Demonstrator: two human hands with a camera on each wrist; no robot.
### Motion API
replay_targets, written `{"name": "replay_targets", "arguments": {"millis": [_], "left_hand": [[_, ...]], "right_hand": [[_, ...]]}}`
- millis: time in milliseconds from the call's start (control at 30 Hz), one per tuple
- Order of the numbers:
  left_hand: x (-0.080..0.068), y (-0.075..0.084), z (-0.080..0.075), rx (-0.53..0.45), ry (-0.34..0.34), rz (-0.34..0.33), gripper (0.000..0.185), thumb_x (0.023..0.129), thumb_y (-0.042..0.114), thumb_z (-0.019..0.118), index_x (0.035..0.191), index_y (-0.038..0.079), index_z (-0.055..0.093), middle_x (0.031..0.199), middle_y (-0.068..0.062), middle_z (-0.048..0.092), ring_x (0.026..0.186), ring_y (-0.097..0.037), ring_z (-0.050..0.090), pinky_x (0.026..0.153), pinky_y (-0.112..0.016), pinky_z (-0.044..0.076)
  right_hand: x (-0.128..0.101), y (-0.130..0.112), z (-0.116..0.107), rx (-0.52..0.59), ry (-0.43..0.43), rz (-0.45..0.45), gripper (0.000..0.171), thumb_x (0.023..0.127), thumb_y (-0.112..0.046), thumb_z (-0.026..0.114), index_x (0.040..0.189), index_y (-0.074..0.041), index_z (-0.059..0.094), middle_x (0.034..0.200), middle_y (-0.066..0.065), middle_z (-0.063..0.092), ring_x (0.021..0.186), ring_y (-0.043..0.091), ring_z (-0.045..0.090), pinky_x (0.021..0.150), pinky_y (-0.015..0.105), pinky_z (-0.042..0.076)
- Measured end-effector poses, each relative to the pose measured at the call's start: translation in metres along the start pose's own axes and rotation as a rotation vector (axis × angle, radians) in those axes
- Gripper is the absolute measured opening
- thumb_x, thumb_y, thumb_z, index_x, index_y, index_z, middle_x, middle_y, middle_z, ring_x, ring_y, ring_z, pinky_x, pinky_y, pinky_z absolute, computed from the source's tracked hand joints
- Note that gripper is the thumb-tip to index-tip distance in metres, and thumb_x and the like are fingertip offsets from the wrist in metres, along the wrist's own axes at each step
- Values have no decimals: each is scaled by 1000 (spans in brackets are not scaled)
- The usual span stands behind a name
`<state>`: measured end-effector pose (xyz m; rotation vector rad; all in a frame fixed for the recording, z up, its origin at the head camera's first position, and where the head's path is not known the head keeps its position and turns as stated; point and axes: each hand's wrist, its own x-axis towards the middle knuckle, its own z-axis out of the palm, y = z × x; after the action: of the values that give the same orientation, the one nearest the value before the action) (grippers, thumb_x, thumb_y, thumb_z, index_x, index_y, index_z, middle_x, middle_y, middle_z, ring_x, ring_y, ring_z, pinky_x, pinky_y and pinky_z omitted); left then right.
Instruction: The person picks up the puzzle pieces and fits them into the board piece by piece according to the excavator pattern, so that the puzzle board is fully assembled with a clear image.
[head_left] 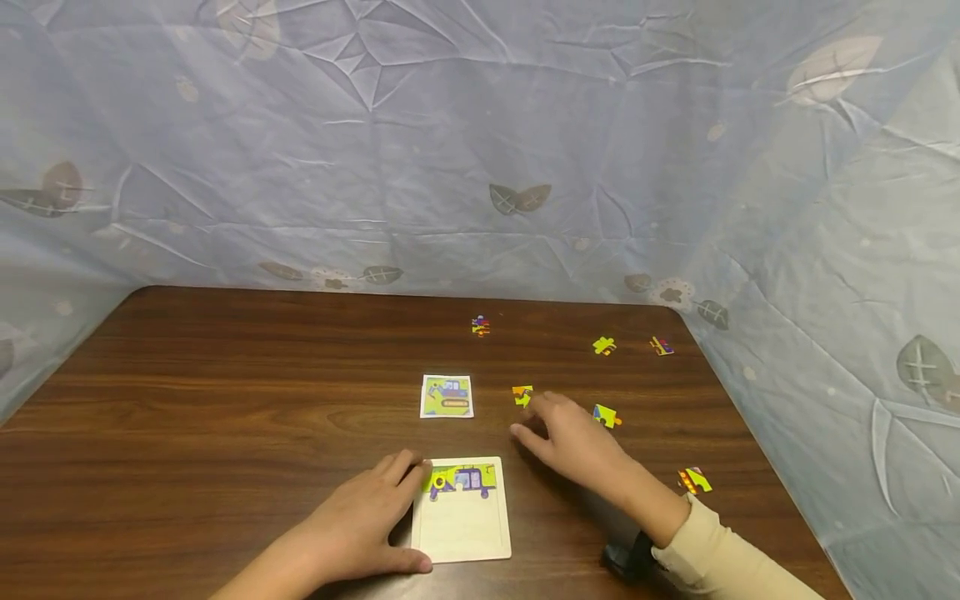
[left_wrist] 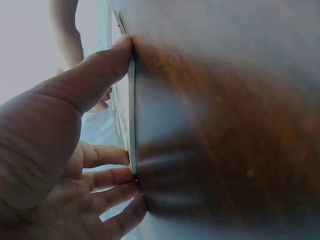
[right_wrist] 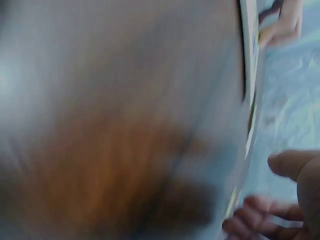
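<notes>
Lowest in the head view, the puzzle board (head_left: 461,521) is lying on the brown tabletop (head_left: 225,400), its long side running up the frame, with a strip of picture already filled in along its top. I am resting my left hand (head_left: 360,521) against the board's left edge; the left wrist view is showing the thumb (left_wrist: 100,65) and fingers (left_wrist: 112,155) pressing straight against that edge, so this grip is relaxed and holding nothing.

Just right of center, my right hand (head_left: 573,442) is hovering with its fingers spread and loose, clamped on nothing. An orange and yellow puzzle piece (head_left: 522,395) is lying just above and left of its fingertips, nearly touching them, and this hand is clearly the nearer one. A second loose piece (head_left: 606,415) is sitting just to its right.

A small reference card (head_left: 447,396) is lying above the board. More pieces are scattered toward the upper right and one (head_left: 695,480) near the right edge.
</notes>
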<state>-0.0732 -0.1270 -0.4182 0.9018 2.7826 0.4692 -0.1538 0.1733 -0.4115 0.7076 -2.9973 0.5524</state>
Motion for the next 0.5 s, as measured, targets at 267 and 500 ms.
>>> {"name": "replay_targets", "arguments": {"millis": [267,500], "left_hand": [[-1,-1,0,-5,2,1,107,76,71,80,151,1,49,147,-14,53,135,-35,56,98,-56,57],[1,0,0,-9,3,5,107,76,72,80,151,1,49,147,-15,52,135,-35,56,98,-56,58]], "right_hand": [[24,15,2,-41,17,230,47,94,-50,75,81,-7,63,86,6,61,75,17,52,59,28,44],[36,12,4,-95,28,273,45,92,-46,77,77,-6,62,85,8,60,72,18,53,53,29,43]]}}
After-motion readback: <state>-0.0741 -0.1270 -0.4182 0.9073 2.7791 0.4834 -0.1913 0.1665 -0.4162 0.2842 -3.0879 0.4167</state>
